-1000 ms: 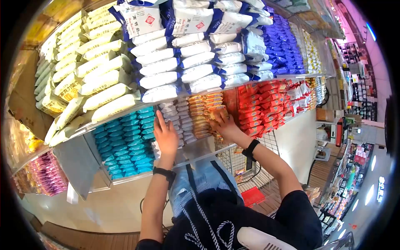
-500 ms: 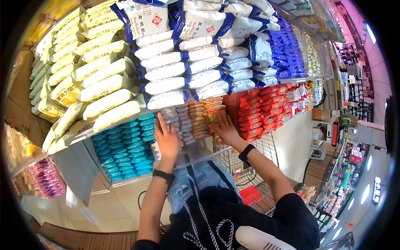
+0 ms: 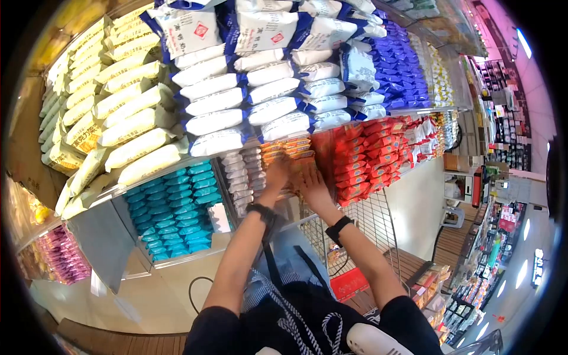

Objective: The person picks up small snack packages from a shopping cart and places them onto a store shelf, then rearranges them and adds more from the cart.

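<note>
- Presently, both hands are raised to the middle shelf, side by side and close together at one stack.
- The left hand (image 3: pixel 277 174) lies against the orange packets (image 3: pixel 288 146), fingers pointing up into the stack. It cannot be told whether the fingers close round a packet or merely press on it.
- The right hand (image 3: pixel 312 184) sits just beside the left, on the lower right part of the same stack. Its fingers reach upward over the packet fronts. The grip cannot be told here either, as the fingertips blur into the wrappers.
- The orange packets stand in a narrow column under the shelf edge, between the pale grey packets (image 3: pixel 238 174) on their left and the red packets (image 3: pixel 362 158) on their right.
- Each wrist carries a black wristband: one on the left (image 3: pixel 261 212), one on the right (image 3: pixel 339 228).
- The teal packets (image 3: pixel 177 208) fill the compartment further left on the same level, well apart from the hands.
- On the shelf above, white-and-blue bags (image 3: pixel 260 89) lie in overlapping rows directly over the hands, with yellow packets (image 3: pixel 121 118) to their left and dark blue packets (image 3: pixel 397 65) to their right.
- Pink packets (image 3: pixel 56 257) show at the lower left edge of the view.
- A wire trolley (image 3: pixel 378 216) stands below the right forearm, close to the shelving, with a red item (image 3: pixel 349 283) lying inside it.
- The person wears a striped apron (image 3: pixel 278 278) over dark clothing.
</note>
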`<state>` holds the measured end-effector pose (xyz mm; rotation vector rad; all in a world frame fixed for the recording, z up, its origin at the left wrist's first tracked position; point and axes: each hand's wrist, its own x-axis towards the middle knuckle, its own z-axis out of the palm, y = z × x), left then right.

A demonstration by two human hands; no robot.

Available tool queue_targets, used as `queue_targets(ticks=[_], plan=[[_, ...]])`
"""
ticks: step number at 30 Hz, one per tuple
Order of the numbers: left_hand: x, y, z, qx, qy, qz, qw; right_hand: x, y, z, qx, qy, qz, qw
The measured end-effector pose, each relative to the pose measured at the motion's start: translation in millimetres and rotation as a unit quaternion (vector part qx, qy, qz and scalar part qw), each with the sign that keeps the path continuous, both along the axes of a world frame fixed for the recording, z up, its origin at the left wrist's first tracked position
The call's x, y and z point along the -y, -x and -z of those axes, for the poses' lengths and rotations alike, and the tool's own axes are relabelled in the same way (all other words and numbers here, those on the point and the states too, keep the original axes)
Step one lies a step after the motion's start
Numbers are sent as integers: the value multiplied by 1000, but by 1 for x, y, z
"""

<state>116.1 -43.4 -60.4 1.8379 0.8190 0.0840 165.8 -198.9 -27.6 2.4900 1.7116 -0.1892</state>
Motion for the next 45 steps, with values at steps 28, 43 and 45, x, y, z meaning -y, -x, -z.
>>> queue_targets(ticks=[28, 43, 45], plan=[[24, -39, 21, -204, 65, -27, 976, -3, 43, -16, 38, 35, 288, 956], [88, -9, 0, -14, 585, -230, 778, 14, 45, 10, -71, 15, 366, 928], [94, -16, -16, -19, 587, -252, 769, 26, 49, -22, -124, -64, 326, 935]])
